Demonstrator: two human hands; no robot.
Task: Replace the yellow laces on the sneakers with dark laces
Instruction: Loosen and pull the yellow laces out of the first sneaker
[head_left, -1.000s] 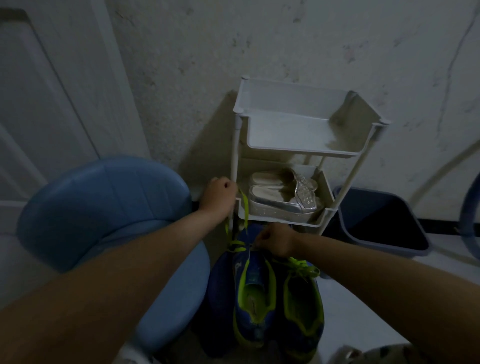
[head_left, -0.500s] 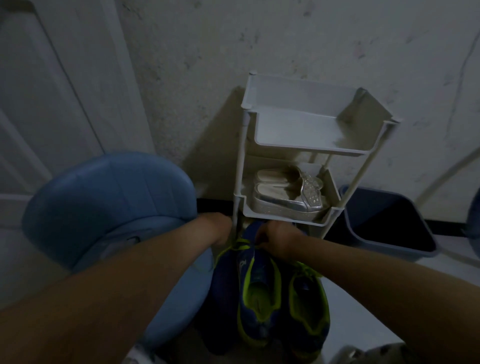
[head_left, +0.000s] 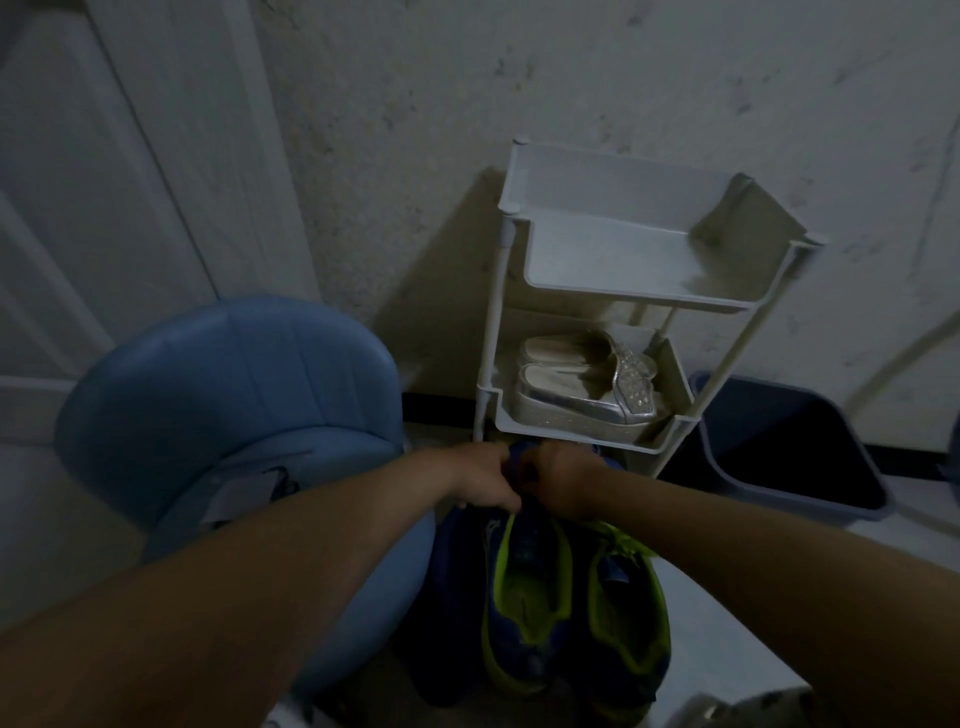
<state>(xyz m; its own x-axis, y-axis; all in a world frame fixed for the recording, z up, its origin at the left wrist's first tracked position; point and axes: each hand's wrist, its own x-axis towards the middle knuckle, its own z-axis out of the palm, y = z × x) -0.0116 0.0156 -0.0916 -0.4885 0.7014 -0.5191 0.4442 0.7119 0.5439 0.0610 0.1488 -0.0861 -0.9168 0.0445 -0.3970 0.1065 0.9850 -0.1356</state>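
Two blue sneakers with yellow-green lining stand side by side on the floor in front of me. Both my hands are curled close together over the lace area of the left sneaker (head_left: 524, 597). My left hand (head_left: 480, 480) pinches its yellow lace, a short piece of which shows just under the fingers. My right hand (head_left: 566, 486) grips the front of the same sneaker; its fingertips are hidden. The right sneaker (head_left: 631, 618) still carries a bunched yellow lace (head_left: 621, 540) by my right wrist. The dim light hides the eyelets.
A blue padded chair (head_left: 223, 405) stands at the left, with a pale tag and a dark cord-like thing (head_left: 283, 480) on its seat. A white tiered rack (head_left: 613, 291) holding silver sandals (head_left: 582, 395) is right behind the sneakers. A dark blue bin (head_left: 789, 452) sits at the right.
My left hand, raised by the rack post pulling the yellow lace taut a second ago, has come down to the left sneaker beside my right hand. The view has shifted slightly.
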